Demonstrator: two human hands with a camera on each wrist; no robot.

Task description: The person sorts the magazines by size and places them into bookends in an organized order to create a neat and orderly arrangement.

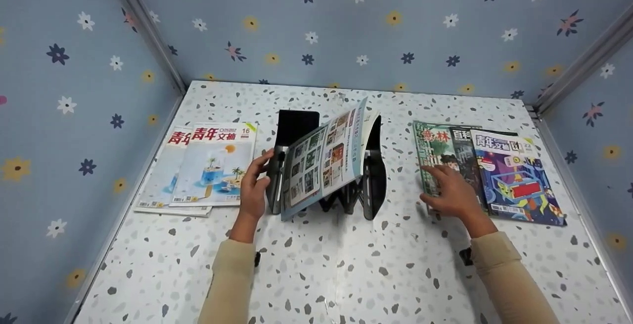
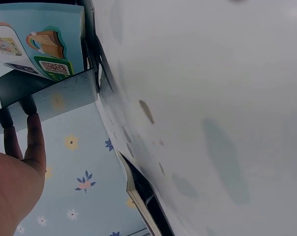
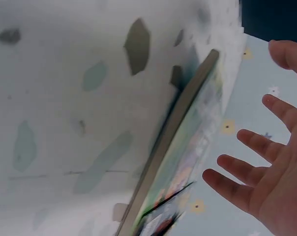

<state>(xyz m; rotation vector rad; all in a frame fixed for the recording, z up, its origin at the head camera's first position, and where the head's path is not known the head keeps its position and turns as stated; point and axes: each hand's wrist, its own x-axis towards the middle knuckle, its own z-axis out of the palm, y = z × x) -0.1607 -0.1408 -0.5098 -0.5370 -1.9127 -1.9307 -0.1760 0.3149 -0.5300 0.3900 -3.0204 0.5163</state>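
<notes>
A black expandable book rack point(image 1: 376, 185) stands in the middle of the table, its zigzag base showing below. Inside it a magazine point(image 1: 326, 161) leans tilted, its pages slightly fanned at the top right. My left hand point(image 1: 253, 195) is at the rack's left side; in the left wrist view, the fingertips point(image 2: 33, 120) of nearly straight fingers touch the outer face of its end panel. My right hand point(image 1: 452, 193) hovers over a green-covered magazine point(image 1: 431, 138), fingers spread and holding nothing. In the right wrist view, the fingers point(image 3: 237, 189) are apart from the magazines beside them.
Two overlapping magazines with pale blue covers point(image 1: 212, 165) lie at the left. On the right, a dark magazine point(image 1: 465, 151) and a purple one point(image 1: 517, 175) overlap the green one. Flower-patterned walls point(image 1: 336, 32) enclose the speckled table point(image 1: 341, 269) at the back and sides.
</notes>
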